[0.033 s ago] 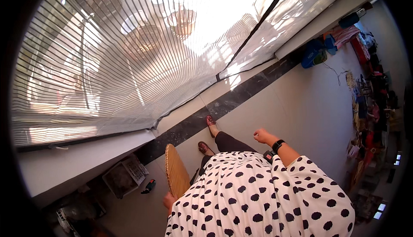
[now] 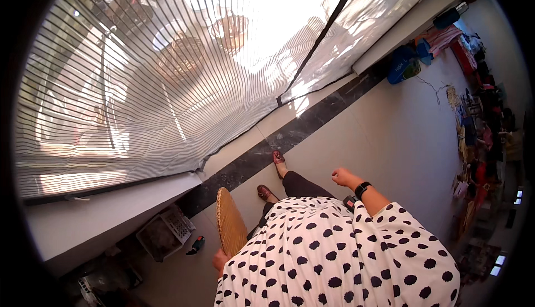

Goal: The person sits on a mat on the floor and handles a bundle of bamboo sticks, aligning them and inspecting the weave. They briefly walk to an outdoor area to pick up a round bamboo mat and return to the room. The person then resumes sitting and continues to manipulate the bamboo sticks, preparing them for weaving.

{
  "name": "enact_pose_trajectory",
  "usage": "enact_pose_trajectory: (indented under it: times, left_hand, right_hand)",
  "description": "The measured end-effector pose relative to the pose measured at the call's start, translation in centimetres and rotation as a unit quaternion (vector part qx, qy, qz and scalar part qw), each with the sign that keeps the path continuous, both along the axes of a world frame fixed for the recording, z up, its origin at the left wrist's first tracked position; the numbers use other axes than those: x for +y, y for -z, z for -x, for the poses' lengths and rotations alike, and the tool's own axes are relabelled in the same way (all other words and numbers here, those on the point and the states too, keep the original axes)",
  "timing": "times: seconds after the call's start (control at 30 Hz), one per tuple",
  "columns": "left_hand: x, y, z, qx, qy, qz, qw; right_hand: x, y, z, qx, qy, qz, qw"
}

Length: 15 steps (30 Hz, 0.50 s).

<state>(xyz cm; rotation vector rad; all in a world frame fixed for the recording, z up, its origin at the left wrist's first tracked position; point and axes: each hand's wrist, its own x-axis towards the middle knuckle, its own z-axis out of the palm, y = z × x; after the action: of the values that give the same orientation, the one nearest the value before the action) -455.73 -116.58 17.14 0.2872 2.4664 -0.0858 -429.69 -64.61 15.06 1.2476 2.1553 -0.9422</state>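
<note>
At my left side, my left hand (image 2: pixel 220 259) is closed on the lower edge of a flat, round-edged woven tray (image 2: pixel 229 218), tan like straw or bamboo. The tray stands tilted on edge beside my polka-dot top, which covers part of it. My right hand (image 2: pixel 341 177) hangs in front of me to the right, its fingers curled in with nothing visible in them. A black watch (image 2: pixel 362 189) is on that wrist.
A striped mesh curtain (image 2: pixel 184 106) with a dark edge hangs ahead; baskets (image 2: pixel 181 56) show through it. On the floor at left are a plastic crate (image 2: pixel 175 223) and a power-drill-like tool (image 2: pixel 195 245). A blue bag (image 2: pixel 402 66) and piled items line the right.
The view has shifted slightly, and my front foot appears a little farther right. Both hands keep nearly the same pose, and the woven tray is still in my left hand.
</note>
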Motion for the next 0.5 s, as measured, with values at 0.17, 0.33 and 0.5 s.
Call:
enact_pose_trajectory:
  times: [0.17,0.33,0.5]
  left_hand:
    - [4.0,2.1,3.1,-0.003,0.102,0.005,0.995]
    - [12.4,3.4,5.6,0.029,0.203,0.0,0.979]
    - [27.6,0.2,5.0,0.052,0.357,-0.035,0.932]
  right_hand:
    - [0.2,-1.0,-7.1,-0.023,0.132,0.022,0.991]
    - [1.6,0.2,-11.6,0.033,0.213,0.029,0.976]
    - [4.2,2.7,-20.4,0.081,0.355,0.051,0.93]
